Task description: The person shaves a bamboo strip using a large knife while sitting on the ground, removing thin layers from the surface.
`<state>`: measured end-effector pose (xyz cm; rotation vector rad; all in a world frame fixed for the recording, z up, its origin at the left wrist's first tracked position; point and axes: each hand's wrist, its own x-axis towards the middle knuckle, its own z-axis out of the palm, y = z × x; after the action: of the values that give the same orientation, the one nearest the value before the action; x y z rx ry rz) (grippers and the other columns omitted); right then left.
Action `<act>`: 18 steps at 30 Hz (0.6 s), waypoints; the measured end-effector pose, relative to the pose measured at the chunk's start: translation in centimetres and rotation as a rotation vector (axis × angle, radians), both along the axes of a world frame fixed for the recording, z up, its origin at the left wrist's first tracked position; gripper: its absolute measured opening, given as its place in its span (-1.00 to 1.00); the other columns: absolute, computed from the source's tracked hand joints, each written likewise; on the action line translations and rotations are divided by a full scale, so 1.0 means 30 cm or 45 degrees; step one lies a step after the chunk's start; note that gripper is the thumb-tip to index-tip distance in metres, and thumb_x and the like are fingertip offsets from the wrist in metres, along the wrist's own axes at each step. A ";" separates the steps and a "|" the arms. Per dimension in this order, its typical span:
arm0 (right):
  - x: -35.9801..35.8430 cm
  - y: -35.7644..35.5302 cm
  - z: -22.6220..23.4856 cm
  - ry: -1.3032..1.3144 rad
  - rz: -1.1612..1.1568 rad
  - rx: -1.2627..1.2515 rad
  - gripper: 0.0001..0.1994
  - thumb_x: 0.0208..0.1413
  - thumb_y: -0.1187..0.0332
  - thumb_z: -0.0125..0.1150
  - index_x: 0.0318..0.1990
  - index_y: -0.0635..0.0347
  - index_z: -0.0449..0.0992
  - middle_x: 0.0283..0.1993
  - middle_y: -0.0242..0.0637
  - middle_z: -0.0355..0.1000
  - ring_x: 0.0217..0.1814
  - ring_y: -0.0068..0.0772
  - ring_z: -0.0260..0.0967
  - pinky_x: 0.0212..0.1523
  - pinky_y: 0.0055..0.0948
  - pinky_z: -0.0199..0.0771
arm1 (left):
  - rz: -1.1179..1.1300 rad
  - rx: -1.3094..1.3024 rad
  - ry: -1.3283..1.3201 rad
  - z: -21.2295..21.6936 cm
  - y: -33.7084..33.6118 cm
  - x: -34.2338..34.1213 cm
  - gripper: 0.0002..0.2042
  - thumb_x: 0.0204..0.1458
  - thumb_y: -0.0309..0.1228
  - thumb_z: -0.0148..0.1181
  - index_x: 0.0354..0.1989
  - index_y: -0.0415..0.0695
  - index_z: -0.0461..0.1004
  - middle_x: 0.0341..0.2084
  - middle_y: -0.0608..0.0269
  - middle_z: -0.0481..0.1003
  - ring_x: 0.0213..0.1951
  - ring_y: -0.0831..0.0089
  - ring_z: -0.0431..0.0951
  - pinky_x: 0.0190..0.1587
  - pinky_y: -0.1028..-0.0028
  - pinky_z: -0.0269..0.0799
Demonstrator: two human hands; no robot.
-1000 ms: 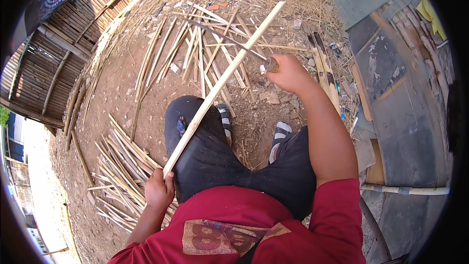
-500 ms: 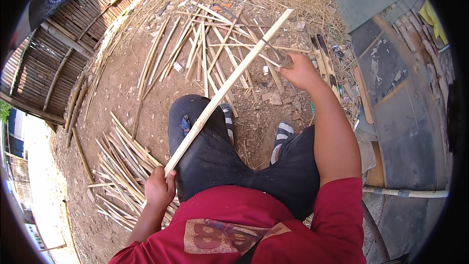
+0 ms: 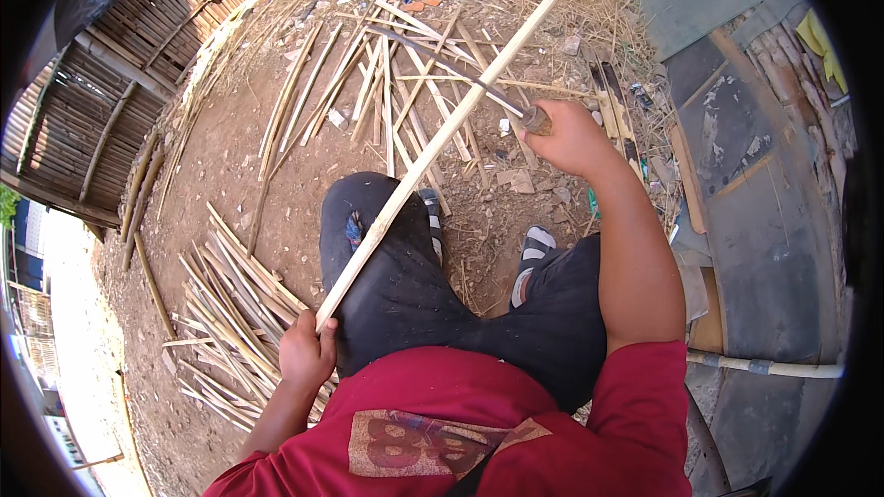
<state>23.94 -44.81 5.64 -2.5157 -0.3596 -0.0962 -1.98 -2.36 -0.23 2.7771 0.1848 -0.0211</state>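
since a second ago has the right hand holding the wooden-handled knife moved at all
Yes. The right hand with the wooden-handled knife has slid a little farther up the long pale bamboo strip, away from the striped sandal on the dirt.

Long pale bamboo strip (image 3: 433, 156), slanted across knee, knife (image 3: 460, 69) blade against it

Open dirt to the left, clutter ahead and at the left knee

The long bamboo strip (image 3: 433, 155) crosses the lap diagonally, barring the space between the hands. Split bamboo (image 3: 230, 313) crowds beside the left hand (image 3: 306, 354); scattered strips (image 3: 387, 83) cover the ground ahead. Bare dirt (image 3: 230, 184) lies open between them.
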 end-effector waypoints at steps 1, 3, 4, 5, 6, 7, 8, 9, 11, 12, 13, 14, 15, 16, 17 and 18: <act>-0.033 0.054 0.028 -0.005 0.106 -0.100 -0.60 0.02 0.21 0.38 0.00 0.18 0.61 -0.22 0.07 0.59 -0.14 0.12 0.57 -0.10 -0.10 0.55 | -0.009 -0.063 0.021 0.007 0.003 0.000 -0.56 0.29 -0.06 0.10 -0.39 -0.25 0.34 -0.55 -0.25 0.45 -0.42 -0.30 0.48 -0.35 -0.07 0.34; -0.105 0.155 0.076 -0.013 0.317 -0.324 -0.60 -0.01 0.20 0.39 -0.03 0.19 0.62 -0.26 0.06 0.60 -0.17 0.16 0.56 -0.13 -0.09 0.54 | -0.037 -0.187 0.070 0.022 0.006 0.009 -0.53 0.31 -0.04 0.07 -0.41 -0.27 0.34 -0.57 -0.26 0.43 -0.44 -0.29 0.47 -0.36 -0.04 0.34; -0.133 0.205 0.092 -0.023 0.432 -0.445 -0.60 -0.02 0.20 0.39 -0.04 0.19 0.62 -0.26 0.05 0.60 -0.18 0.17 0.56 -0.14 -0.09 0.54 | -0.028 -0.227 0.091 0.028 0.004 0.013 -0.52 0.32 -0.04 0.06 -0.42 -0.28 0.34 -0.58 -0.26 0.42 -0.45 -0.27 0.46 -0.36 -0.02 0.34; -0.143 0.232 0.094 -0.036 0.549 -0.566 -0.60 -0.03 0.20 0.39 -0.04 0.20 0.62 -0.27 0.03 0.60 -0.19 0.17 0.55 -0.15 -0.09 0.55 | -0.016 -0.266 0.111 0.034 -0.004 0.018 -0.51 0.33 -0.04 0.04 -0.42 -0.29 0.35 -0.59 -0.25 0.42 -0.46 -0.26 0.45 -0.37 0.00 0.33; -0.122 0.228 0.074 0.023 0.521 -0.489 -0.63 -0.04 0.22 0.38 -0.08 0.17 0.62 -0.27 0.02 0.59 -0.16 0.15 0.55 -0.13 -0.06 0.55 | -0.002 -0.305 0.130 0.037 -0.010 0.022 -0.51 0.34 -0.04 0.02 -0.43 -0.29 0.35 -0.60 -0.25 0.41 -0.47 -0.25 0.45 -0.37 0.02 0.33; -0.093 0.200 0.049 0.090 0.479 -0.420 -0.67 -0.04 0.24 0.37 -0.11 0.15 0.61 -0.27 0.02 0.58 -0.14 0.13 0.55 -0.11 -0.04 0.55 | 0.005 -0.328 0.142 0.037 -0.017 0.026 -0.51 0.35 -0.05 0.02 -0.42 -0.29 0.35 -0.60 -0.24 0.41 -0.48 -0.24 0.45 -0.38 0.03 0.33; -0.067 0.180 0.031 0.154 0.437 -0.356 -0.71 -0.05 0.26 0.35 -0.15 0.12 0.61 -0.26 0.01 0.58 -0.11 0.11 0.55 -0.09 -0.01 0.55 | 0.012 -0.357 0.150 0.031 -0.021 0.035 -0.51 0.35 -0.05 0.01 -0.42 -0.29 0.35 -0.61 -0.23 0.40 -0.48 -0.23 0.44 -0.38 0.03 0.33; -0.053 0.164 0.016 0.191 0.374 -0.297 -0.71 -0.05 0.26 0.35 -0.15 0.12 0.60 -0.26 0.01 0.58 -0.11 0.11 0.55 -0.09 -0.01 0.55 | 0.019 -0.386 0.159 0.028 -0.025 0.040 -0.52 0.36 -0.06 0.01 -0.42 -0.29 0.36 -0.62 -0.22 0.40 -0.49 -0.22 0.44 -0.39 0.04 0.33; -0.023 0.150 -0.010 0.246 0.262 -0.181 -0.70 -0.07 0.27 0.35 -0.14 0.13 0.60 -0.26 0.01 0.58 -0.10 0.11 0.56 -0.09 -0.01 0.56 | 0.043 -0.423 0.171 0.028 -0.034 0.039 -0.51 0.37 -0.06 -0.02 -0.43 -0.30 0.35 -0.65 -0.21 0.39 -0.51 -0.22 0.44 -0.40 0.05 0.33; -0.030 0.156 -0.037 0.109 0.256 -0.132 -0.69 -0.07 0.27 0.34 -0.14 0.15 0.59 -0.26 0.02 0.58 -0.10 0.10 0.56 -0.09 -0.01 0.56 | 0.058 -0.454 0.171 0.026 -0.037 0.035 -0.50 0.37 -0.06 -0.03 -0.44 -0.30 0.35 -0.65 -0.21 0.38 -0.51 -0.22 0.44 -0.40 0.05 0.32; -0.040 0.180 -0.028 0.061 0.302 -0.213 -0.67 -0.06 0.27 0.37 -0.12 0.16 0.60 -0.27 0.01 0.58 -0.14 0.11 0.56 -0.11 -0.04 0.55 | 0.079 -0.479 0.170 0.026 -0.032 0.034 -0.50 0.37 -0.05 -0.03 -0.44 -0.30 0.35 -0.65 -0.21 0.38 -0.52 -0.22 0.44 -0.40 0.05 0.32; -0.061 0.211 -0.007 0.020 0.340 -0.295 -0.66 -0.06 0.27 0.39 -0.10 0.17 0.61 -0.28 0.00 0.59 -0.19 0.11 0.57 -0.14 -0.07 0.55 | 0.057 -0.452 0.162 0.024 -0.026 0.034 -0.49 0.37 -0.05 -0.03 -0.44 -0.30 0.35 -0.65 -0.21 0.39 -0.51 -0.22 0.45 -0.40 0.04 0.32; -0.079 0.240 0.015 -0.022 0.379 -0.376 -0.64 -0.06 0.27 0.41 -0.08 0.18 0.62 -0.30 -0.01 0.60 -0.23 0.11 0.57 -0.16 -0.10 0.55 | 0.036 -0.425 0.155 0.023 -0.017 0.034 -0.49 0.37 -0.04 -0.03 -0.44 -0.31 0.35 -0.65 -0.22 0.39 -0.51 -0.23 0.45 -0.40 0.04 0.33; -0.099 0.268 0.034 -0.050 0.418 -0.461 -0.62 -0.05 0.27 0.41 -0.04 0.16 0.61 -0.28 0.01 0.60 -0.23 0.12 0.58 -0.15 -0.12 0.56 | 0.018 -0.397 0.153 0.023 -0.010 0.029 -0.48 0.37 -0.04 -0.03 -0.44 -0.31 0.36 -0.64 -0.23 0.39 -0.51 -0.23 0.45 -0.40 0.04 0.33; -0.116 0.296 0.053 -0.083 0.460 -0.546 -0.60 -0.05 0.27 0.41 -0.01 0.14 0.61 -0.27 0.02 0.60 -0.23 0.12 0.58 -0.15 -0.14 0.56 | 0.010 -0.362 0.158 0.026 -0.004 0.029 -0.48 0.37 -0.04 -0.03 -0.44 -0.31 0.36 -0.64 -0.24 0.40 -0.50 -0.25 0.45 -0.40 0.04 0.33; -0.123 0.313 0.056 -0.118 0.503 -0.629 -0.58 -0.04 0.28 0.41 0.03 0.12 0.61 -0.25 0.03 0.60 -0.23 0.12 0.58 -0.14 -0.16 0.57 | 0.003 -0.327 0.163 0.033 -0.001 0.036 -0.48 0.37 -0.04 -0.03 -0.43 -0.32 0.36 -0.63 -0.25 0.40 -0.49 -0.26 0.46 -0.40 0.03 0.33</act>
<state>20.26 -35.42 7.31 -2.8637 -1.0163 0.0383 -0.90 -2.38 0.77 2.5200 0.2023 -0.2078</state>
